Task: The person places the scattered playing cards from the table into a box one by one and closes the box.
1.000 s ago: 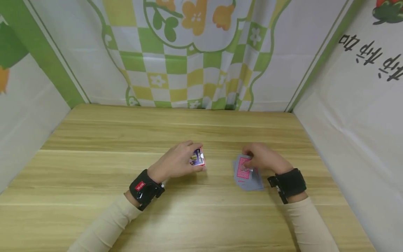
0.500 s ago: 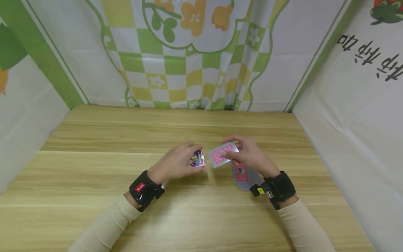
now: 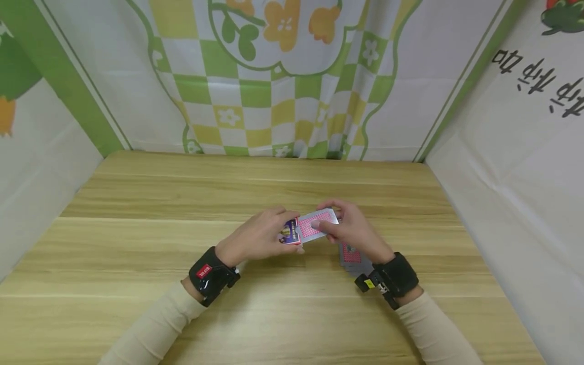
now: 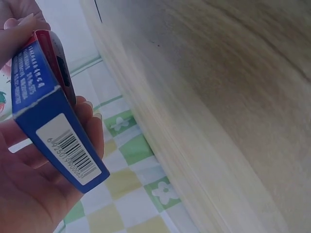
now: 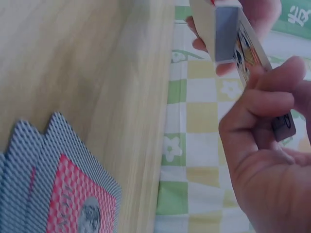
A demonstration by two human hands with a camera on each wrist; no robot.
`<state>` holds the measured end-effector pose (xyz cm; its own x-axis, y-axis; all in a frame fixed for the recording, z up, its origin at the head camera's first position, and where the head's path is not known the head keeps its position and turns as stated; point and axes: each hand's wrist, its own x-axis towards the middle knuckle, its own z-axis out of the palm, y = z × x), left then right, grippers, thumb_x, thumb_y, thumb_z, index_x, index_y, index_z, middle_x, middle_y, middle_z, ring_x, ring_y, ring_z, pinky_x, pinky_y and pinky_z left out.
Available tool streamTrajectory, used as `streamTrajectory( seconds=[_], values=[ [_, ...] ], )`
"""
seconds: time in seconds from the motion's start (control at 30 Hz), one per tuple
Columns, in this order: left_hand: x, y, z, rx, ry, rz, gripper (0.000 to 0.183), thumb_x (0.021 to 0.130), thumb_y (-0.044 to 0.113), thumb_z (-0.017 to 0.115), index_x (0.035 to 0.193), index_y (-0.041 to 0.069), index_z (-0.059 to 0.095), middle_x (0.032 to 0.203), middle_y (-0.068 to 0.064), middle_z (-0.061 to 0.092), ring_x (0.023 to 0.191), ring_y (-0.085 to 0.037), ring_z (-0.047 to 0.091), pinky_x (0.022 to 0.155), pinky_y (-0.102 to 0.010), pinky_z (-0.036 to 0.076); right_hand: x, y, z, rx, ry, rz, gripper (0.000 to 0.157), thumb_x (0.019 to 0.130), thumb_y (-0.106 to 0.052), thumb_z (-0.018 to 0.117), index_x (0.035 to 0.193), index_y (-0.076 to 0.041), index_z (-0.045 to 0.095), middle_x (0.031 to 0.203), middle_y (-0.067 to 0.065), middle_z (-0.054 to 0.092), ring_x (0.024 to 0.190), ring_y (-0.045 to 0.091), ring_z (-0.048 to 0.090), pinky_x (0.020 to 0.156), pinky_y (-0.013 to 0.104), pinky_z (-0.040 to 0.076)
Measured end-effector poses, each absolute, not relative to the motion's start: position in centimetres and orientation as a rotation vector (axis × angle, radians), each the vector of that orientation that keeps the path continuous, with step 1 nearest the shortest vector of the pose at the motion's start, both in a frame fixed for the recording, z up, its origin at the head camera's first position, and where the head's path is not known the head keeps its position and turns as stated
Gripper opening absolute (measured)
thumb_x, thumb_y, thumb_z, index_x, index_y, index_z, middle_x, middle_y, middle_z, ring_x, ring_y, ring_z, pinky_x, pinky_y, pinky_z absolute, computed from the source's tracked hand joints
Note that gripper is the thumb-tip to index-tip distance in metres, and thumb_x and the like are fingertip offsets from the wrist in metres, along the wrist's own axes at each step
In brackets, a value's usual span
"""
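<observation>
My left hand grips a small playing-card box between thumb and fingers, raised off the table. The left wrist view shows the box's blue side and its barcode end. My right hand pinches red-backed playing cards, thumb on their backs; how many cannot be told. Their far end meets the box's open mouth, at one side of it. A picture face shows on their underside in the right wrist view. Below the right hand, a loose pile of cards lies back up, partly hidden by that hand.
The wooden table spreads around both hands. A checked, flowered curtain hangs behind its far edge, and white printed cloth flanks the right side. Black camera straps sit on both wrists.
My right hand has lifted cards from the pile, swung them left and brought their end to the box's mouth. The left hand with the box has hardly moved.
</observation>
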<state>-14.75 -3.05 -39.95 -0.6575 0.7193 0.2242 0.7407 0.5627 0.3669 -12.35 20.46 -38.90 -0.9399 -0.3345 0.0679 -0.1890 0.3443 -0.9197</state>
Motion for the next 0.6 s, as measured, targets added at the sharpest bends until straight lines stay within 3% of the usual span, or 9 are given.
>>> streamTrajectory(
  seconds=[0.1,0.17,0.3,0.4,0.53,0.6],
  values=[
    [-14.7,-3.0,-39.9,-1.269,-2.735,-0.686,0.08,0.072,0.058,0.071,0.129,0.005,0.052,0.102,-0.003,0.058,0.075,-0.006,0.05,0.058,-0.023,0.047,-12.5,20.0,-39.8,-0.478,2.447,-1.677,0.04,0.086,-0.018,0.07,0.118,-0.003,0.053,0.065,0.02,0.062,0.05,0.039,0.056,0.042,0.026,0.044],
    [-14.7,-3.1,-39.9,-1.264,-2.729,-0.687,0.08,0.072,0.058,0.071,0.129,0.005,0.053,0.103,-0.003,0.058,0.075,-0.006,0.05,0.057,-0.022,0.047,-12.5,19.5,-40.0,-0.483,2.42,-1.673,0.044,0.087,-0.022,0.069,0.122,-0.002,0.051,0.072,0.023,0.065,0.054,0.04,0.059,0.047,0.036,0.052],
    [-14.8,-3.1,-39.9,-1.249,-2.71,-0.662,0.079,0.072,0.059,0.071,0.127,0.005,0.054,0.102,-0.004,0.059,0.076,-0.007,0.051,0.058,-0.024,0.048,-12.4,19.2,-39.9,-0.395,2.382,-1.717,0.048,0.092,-0.029,0.063,0.13,-0.005,0.045,0.09,0.022,0.066,0.068,0.036,0.063,0.063,0.054,0.054],
    [-15.0,-3.2,-39.8,-1.199,-2.718,-0.668,0.078,0.071,0.058,0.072,0.126,0.006,0.055,0.1,-0.003,0.059,0.075,-0.008,0.051,0.058,-0.026,0.048,-12.5,19.6,-39.7,-0.252,2.435,-1.804,0.041,0.094,-0.031,0.059,0.124,-0.005,0.048,0.092,0.016,0.062,0.072,0.029,0.06,0.064,0.046,0.053],
    [-15.1,-3.4,-39.8,-1.166,-2.73,-0.678,0.077,0.07,0.057,0.074,0.125,0.008,0.055,0.099,-0.002,0.059,0.074,-0.008,0.051,0.057,-0.027,0.047,-12.5,19.9,-39.4,-0.195,2.478,-1.847,0.023,0.093,-0.021,0.062,0.105,-0.001,0.062,0.083,0.018,0.062,0.066,0.022,0.056,0.057,0.033,0.051],
    [-15.1,-3.4,-39.7,-1.18,-2.723,-0.68,0.077,0.07,0.056,0.074,0.126,0.007,0.055,0.1,-0.002,0.059,0.075,-0.008,0.051,0.058,-0.026,0.048,-12.4,19.7,-39.4,-0.234,2.467,-1.838,0.017,0.09,-0.016,0.065,0.098,-0.001,0.066,0.079,0.02,0.064,0.065,0.023,0.059,0.056,0.034,0.053]
  ],
)
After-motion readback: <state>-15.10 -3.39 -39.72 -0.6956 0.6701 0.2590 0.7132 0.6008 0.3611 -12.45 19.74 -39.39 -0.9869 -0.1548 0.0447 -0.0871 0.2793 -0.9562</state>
